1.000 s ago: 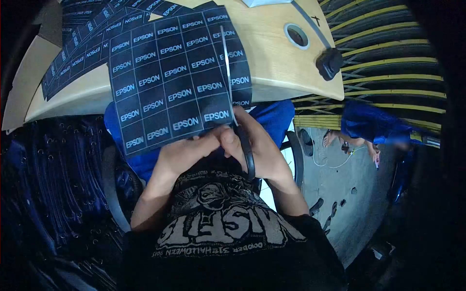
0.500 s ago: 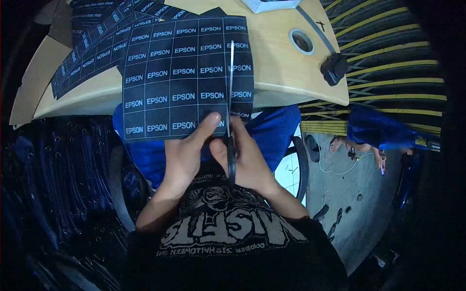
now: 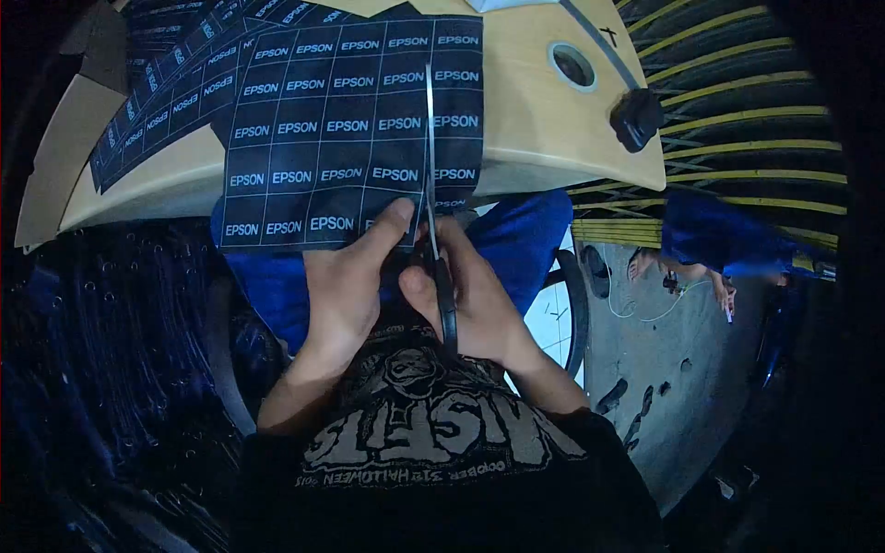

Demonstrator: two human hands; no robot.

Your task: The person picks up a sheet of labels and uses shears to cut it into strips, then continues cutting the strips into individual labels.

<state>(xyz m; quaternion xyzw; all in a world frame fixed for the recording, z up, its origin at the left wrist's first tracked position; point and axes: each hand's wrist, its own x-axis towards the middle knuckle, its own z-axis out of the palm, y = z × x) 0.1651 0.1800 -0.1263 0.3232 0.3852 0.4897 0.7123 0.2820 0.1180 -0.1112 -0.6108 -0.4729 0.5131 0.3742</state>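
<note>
A dark sheet (image 3: 304, 152) printed with a grid of EPSON labels hangs over the near edge of the table. My left hand (image 3: 341, 295) pinches its lower edge, thumb on top and fingers hidden underneath. With my right hand (image 3: 475, 300) I grip the dark handle of a pair of scissors (image 3: 430, 138). The long upper blade lies over the sheet, pointing away from me along the line left of the rightmost label column. The lower blade is hidden under the sheet.
More printed sheets (image 3: 175, 115) overlap on the table (image 3: 525, 120) at the left, beside a cardboard piece (image 3: 78, 152). A round hole, a strap and a black clamp-like object (image 3: 636, 120) are at the right. Another person's hand (image 3: 724, 295) shows at far right.
The sheet has shifted slightly left and toward me. The scissors' blade has tilted a little more to the left, and both hands keep their grips.
</note>
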